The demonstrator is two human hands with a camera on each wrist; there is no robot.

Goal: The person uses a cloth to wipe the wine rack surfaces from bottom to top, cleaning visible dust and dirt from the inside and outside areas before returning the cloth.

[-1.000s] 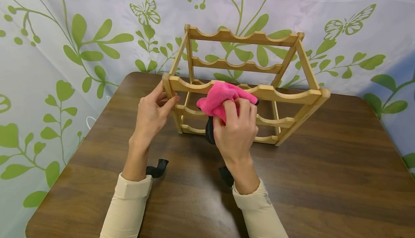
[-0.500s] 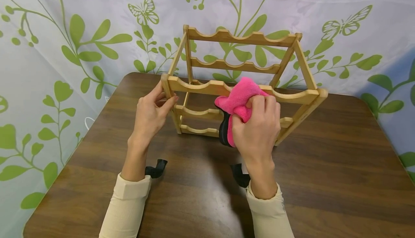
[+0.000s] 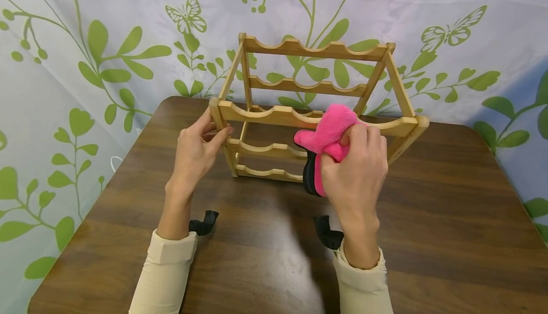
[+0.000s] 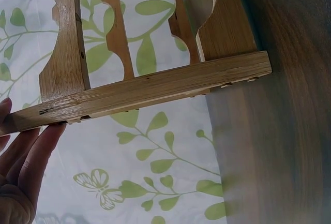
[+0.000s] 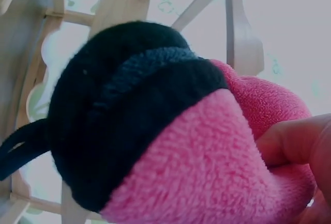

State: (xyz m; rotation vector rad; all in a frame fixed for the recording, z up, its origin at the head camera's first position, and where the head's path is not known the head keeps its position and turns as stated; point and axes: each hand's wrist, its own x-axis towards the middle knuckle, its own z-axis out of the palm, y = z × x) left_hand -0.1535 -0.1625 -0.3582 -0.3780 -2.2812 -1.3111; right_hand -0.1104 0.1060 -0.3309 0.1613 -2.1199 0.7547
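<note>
A light wooden wine rack (image 3: pixel 265 115) with scalloped rails stands upright on the table. The left hand (image 3: pixel 197 150) holds its front left post near the top; in the left wrist view, fingers (image 4: pixel 39 157) lie along that post (image 4: pixel 155 85). Bunched in the right hand (image 3: pixel 357 171) is a fluffy pink cloth (image 3: pixel 334 126) with black edging, at the rack's upper front rail, right of the middle. It hides part of that rail. The right wrist view shows the cloth (image 5: pixel 196 157) close up, its black border and loop at the left, with thumb (image 5: pixel 295 141) pressed into the pink pile.
The dark brown wooden table (image 3: pixel 462 200) extends on both sides of the rack. Behind it hangs a pale backdrop (image 3: pixel 128 9) with green leaves and butterflies. One black curved piece (image 3: pixel 204 223) shows by the left wrist, another (image 3: pixel 328 234) by the right.
The right hand has moved the pink cloth rightward along the upper front rail, from about the middle. The left hand keeps its hold on the post, and the rack stays in place.
</note>
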